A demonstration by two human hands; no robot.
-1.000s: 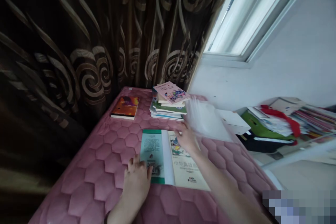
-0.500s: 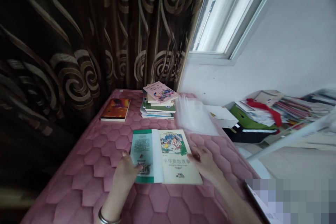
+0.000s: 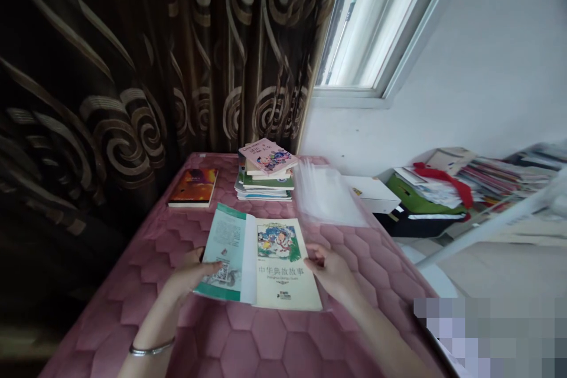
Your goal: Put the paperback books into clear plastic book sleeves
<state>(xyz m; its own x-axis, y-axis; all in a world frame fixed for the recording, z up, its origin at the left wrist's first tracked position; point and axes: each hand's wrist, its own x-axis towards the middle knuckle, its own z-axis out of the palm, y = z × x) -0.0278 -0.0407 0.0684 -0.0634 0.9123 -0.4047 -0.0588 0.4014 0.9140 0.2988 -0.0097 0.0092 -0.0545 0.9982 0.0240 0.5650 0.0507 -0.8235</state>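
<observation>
An open book lies in front of me. On the right is its cream title page with a coloured picture, and on the left a green cover with a QR code. My left hand grips the cover's outer edge, thumb on top and fingers partly hidden beneath; that side looks slightly raised. At the title page's right edge, my right hand is closed in a pinch. Clear plastic shows along the book's lower right border.
Behind the book stands a stack of books, pink one on top. An orange book lies to its left, and clear plastic sleeves to its right. A white box sits beyond the pink quilted surface.
The book has shifted left, and its green cover has tilted up at the left. My left hand has moved left and now grips the cover edge; my right hand has followed left.
</observation>
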